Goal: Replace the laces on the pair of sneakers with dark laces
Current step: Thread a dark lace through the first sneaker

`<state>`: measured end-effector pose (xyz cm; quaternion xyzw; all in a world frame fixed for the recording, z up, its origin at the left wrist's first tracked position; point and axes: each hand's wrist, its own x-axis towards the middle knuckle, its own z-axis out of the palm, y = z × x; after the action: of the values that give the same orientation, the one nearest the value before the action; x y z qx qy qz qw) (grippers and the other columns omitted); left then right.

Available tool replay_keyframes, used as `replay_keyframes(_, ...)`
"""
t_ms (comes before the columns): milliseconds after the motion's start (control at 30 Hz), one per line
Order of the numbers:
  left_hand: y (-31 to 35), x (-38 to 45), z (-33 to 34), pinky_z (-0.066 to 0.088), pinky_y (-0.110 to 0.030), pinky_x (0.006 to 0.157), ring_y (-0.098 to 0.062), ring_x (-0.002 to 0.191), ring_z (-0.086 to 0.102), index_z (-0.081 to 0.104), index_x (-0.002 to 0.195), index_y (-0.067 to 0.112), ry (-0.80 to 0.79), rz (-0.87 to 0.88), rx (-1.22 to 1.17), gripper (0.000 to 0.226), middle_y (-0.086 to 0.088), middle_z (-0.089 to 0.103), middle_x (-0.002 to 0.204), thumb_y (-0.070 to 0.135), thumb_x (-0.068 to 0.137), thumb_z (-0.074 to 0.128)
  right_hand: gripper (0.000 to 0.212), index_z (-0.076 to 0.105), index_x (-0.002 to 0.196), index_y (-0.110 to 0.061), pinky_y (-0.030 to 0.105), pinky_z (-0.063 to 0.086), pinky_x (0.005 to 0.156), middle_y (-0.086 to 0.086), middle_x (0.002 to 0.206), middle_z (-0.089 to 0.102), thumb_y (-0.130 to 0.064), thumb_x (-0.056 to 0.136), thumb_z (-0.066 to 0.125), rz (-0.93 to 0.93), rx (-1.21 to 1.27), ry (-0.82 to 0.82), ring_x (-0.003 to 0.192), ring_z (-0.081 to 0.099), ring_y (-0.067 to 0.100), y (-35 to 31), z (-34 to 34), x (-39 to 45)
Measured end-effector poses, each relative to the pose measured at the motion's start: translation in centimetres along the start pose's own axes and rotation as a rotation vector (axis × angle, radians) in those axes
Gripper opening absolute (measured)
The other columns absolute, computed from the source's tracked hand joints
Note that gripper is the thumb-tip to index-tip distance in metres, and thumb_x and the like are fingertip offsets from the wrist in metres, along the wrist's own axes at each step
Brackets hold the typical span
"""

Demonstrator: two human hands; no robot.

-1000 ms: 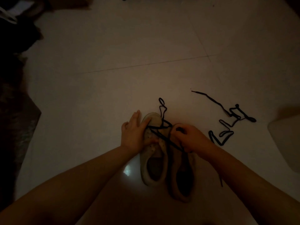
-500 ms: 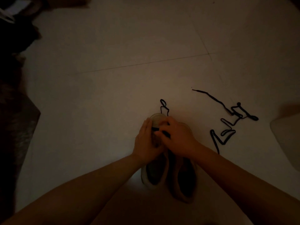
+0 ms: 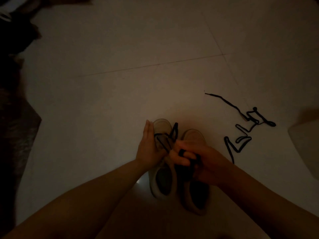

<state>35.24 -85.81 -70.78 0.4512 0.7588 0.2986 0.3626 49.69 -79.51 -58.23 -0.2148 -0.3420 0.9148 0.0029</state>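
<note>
No text, label or brand is legible; the dim light may hide some.

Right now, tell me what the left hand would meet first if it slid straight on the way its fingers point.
The left hand lies along the left sneaker, fingers pointing past its toe. Straight on, only bare floor shows; the way looks free, though depth is hard to judge in this dim view.

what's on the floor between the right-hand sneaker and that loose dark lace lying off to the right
Nothing: in the head view, bare pale floor tile separates the right sneaker from the loose dark lace.
</note>
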Motion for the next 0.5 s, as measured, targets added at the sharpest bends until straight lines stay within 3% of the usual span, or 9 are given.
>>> replay_keyframes(33,-0.3,0.3,0.0,0.006,-0.010,0.102,-0.010,0.142,-0.001,-0.002,0.148,0.004,0.003,-0.004,0.005,0.107,-0.008,-0.008,0.157,0.026,0.077,0.074,0.044,0.040,0.050,-0.021,0.021,0.025,0.046,-0.007,0.053,0.043,-0.038,0.082,0.065,-0.010,0.136,-0.049,0.042,0.030,0.006,0.1,-0.1,-0.1)
replay_keyframes(100,-0.3,0.5,-0.2,0.011,-0.018,0.108,-0.017,0.145,0.006,0.003,0.149,0.005,0.028,-0.008,0.068,0.104,-0.009,-0.002,0.158,0.031,0.077,0.073,0.050,0.035,0.047,-0.020,0.020,0.020,0.043,-0.008,0.046,0.037,-0.035,0.077,0.071,-0.028,0.237,0.018,0.039,0.025,0.007,0.4,-0.8,0.2)
replay_keyframes(200,0.4,0.6,-0.8,0.032,-0.038,0.106,-0.026,0.141,0.026,0.023,0.148,0.015,0.139,0.133,0.227,0.094,-0.012,0.018,0.155,0.042,0.074,0.074,0.049,0.038,0.048,-0.020,0.023,0.009,0.043,-0.007,0.046,0.039,-0.045,0.071,0.073,0.018,0.034,0.293,0.035,0.020,0.006,0.4,-2.3,0.4)
replay_keyframes(267,0.7,0.8,-1.1,0.039,-0.044,0.099,-0.034,0.133,0.038,0.036,0.141,0.026,0.221,0.323,0.287,0.080,-0.015,0.032,0.149,0.043,0.072,0.074,0.046,0.039,0.045,-0.021,0.024,0.009,0.042,-0.006,0.048,0.042,-0.049,0.071,0.063,0.081,-0.095,0.363,0.035,0.021,0.006,0.3,-2.5,0.0)
replay_keyframes(400,0.7,0.8,-1.3,0.031,-0.041,0.100,-0.030,0.132,0.037,0.070,0.099,0.027,0.226,0.716,0.416,0.022,-0.009,0.043,0.141,0.034,0.078,0.065,0.048,0.048,0.044,-0.016,0.018,0.019,0.040,-0.002,0.056,0.055,-0.041,0.085,0.054,0.171,-0.134,0.312,0.037,0.028,0.005,0.2,-2.0,-0.6)
replay_keyframes(433,0.6,0.6,-1.4,0.029,-0.041,0.100,-0.029,0.131,0.036,0.072,0.090,0.025,0.213,0.746,0.444,0.018,-0.007,0.044,0.139,0.033,0.079,0.060,0.046,0.053,0.049,-0.012,0.017,0.021,0.042,0.000,0.059,0.056,-0.039,0.086,0.052,0.181,-0.179,0.320,0.038,0.029,0.005,0.1,-2.2,-0.7)
replay_keyframes(500,0.0,0.0,-1.8,0.028,-0.041,0.101,-0.028,0.129,0.037,0.069,0.090,0.024,0.192,0.765,0.480,0.019,-0.006,0.043,0.136,0.032,0.080,0.056,0.040,0.065,0.061,-0.006,0.021,0.028,0.050,0.001,0.061,0.048,-0.035,0.083,0.050,0.180,-0.273,0.402,0.044,0.031,0.007,-0.2,-2.9,-1.1)
